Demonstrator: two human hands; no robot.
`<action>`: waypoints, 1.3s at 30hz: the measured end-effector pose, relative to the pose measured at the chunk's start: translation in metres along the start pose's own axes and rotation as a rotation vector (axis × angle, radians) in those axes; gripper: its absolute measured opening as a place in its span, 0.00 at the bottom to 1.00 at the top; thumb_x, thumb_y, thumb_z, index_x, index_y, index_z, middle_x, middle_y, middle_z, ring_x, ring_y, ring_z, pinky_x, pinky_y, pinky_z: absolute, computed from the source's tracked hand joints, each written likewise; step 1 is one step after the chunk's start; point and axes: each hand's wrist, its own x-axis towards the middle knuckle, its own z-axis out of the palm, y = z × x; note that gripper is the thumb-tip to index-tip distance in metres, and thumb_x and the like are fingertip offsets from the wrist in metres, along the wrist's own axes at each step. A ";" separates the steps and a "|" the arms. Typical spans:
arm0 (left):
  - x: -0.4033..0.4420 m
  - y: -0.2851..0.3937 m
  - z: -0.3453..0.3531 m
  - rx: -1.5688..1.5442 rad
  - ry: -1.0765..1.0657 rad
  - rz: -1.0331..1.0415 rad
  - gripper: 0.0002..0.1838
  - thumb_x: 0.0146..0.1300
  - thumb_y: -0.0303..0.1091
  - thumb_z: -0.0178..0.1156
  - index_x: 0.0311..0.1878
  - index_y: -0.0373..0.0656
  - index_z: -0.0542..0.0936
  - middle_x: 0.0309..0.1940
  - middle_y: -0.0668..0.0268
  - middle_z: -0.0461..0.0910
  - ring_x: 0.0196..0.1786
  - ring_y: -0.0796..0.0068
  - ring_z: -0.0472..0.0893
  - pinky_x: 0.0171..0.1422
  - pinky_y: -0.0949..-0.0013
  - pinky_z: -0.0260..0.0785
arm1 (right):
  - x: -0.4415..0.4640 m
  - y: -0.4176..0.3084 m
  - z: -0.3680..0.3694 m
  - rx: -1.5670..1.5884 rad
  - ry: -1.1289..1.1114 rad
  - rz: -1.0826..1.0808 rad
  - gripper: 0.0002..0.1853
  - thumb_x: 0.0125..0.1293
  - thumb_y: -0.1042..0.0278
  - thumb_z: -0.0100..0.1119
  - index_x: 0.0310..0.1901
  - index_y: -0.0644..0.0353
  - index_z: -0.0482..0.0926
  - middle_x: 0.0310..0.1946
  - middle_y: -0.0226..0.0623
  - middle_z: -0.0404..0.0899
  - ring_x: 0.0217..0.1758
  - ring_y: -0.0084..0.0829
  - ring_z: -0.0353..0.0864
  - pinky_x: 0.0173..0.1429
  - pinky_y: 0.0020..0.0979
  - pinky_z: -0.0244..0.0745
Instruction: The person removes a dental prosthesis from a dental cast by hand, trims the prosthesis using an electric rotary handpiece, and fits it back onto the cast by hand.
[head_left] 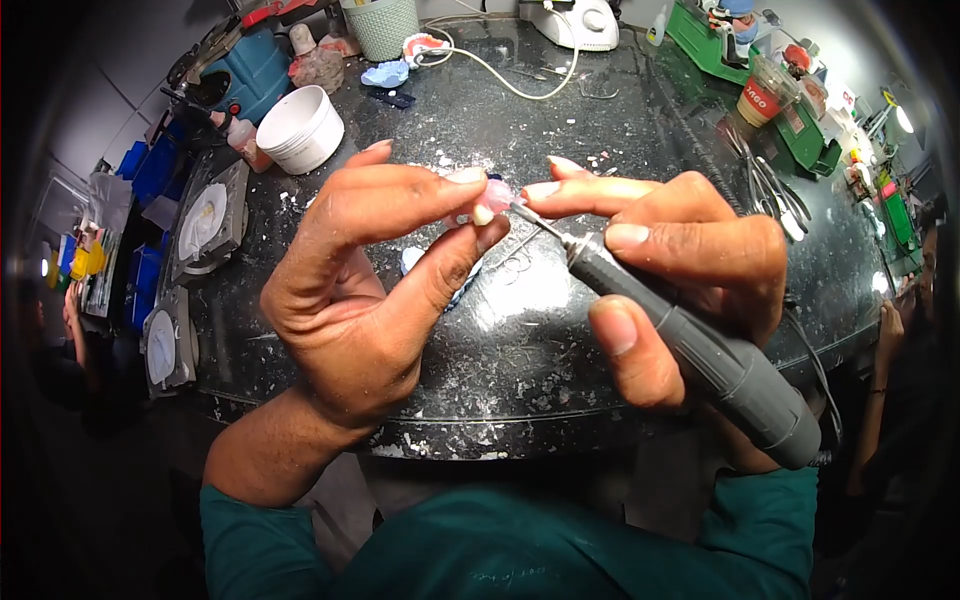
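Left hand [345, 295] pinches the small pink piece [494, 195] between thumb and fingertip, up over the black bench [570, 360]; right hand [700, 235] grips the grey handpiece [705, 350], tip right at the piece! Work looks under way, nothing set down yet; how much remains, can't tell. Pale crumbs [597, 160] lie beyond.

We see a glossy black bench top [640, 125] strewn with pale flakes [598, 160], bearing a round white plastic tub [302, 130], a light-blue moulded piece [386, 74] and a white dialled box [575, 30].
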 end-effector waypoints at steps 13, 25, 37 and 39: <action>-0.001 0.011 0.001 -0.052 0.001 -0.134 0.13 0.53 0.22 0.73 0.42 0.36 0.83 0.40 0.61 0.85 0.48 0.73 0.82 0.71 0.55 0.61 | 0.001 0.002 0.001 -0.024 0.049 0.002 0.17 0.65 0.70 0.61 0.51 0.63 0.66 0.39 0.50 0.75 0.49 0.49 0.84 0.65 0.61 0.71; -0.001 0.012 -0.001 -0.009 -0.006 -0.098 0.14 0.52 0.21 0.72 0.43 0.36 0.82 0.40 0.60 0.86 0.46 0.73 0.82 0.72 0.54 0.60 | 0.001 0.003 0.002 0.009 0.023 -0.037 0.18 0.64 0.72 0.61 0.52 0.62 0.66 0.40 0.49 0.74 0.50 0.51 0.83 0.65 0.63 0.69; 0.000 0.017 -0.001 -0.055 -0.027 -0.166 0.12 0.53 0.25 0.74 0.40 0.37 0.84 0.38 0.61 0.86 0.44 0.73 0.83 0.71 0.52 0.61 | 0.002 0.006 0.005 -0.063 0.040 -0.080 0.19 0.64 0.72 0.63 0.52 0.62 0.66 0.40 0.48 0.74 0.48 0.47 0.83 0.65 0.60 0.71; 0.000 0.017 -0.001 -0.066 -0.022 -0.168 0.11 0.53 0.25 0.74 0.40 0.37 0.84 0.37 0.61 0.86 0.44 0.73 0.83 0.71 0.52 0.61 | 0.002 0.005 0.005 -0.069 0.031 -0.078 0.19 0.63 0.72 0.64 0.52 0.62 0.66 0.40 0.48 0.74 0.48 0.47 0.83 0.65 0.60 0.71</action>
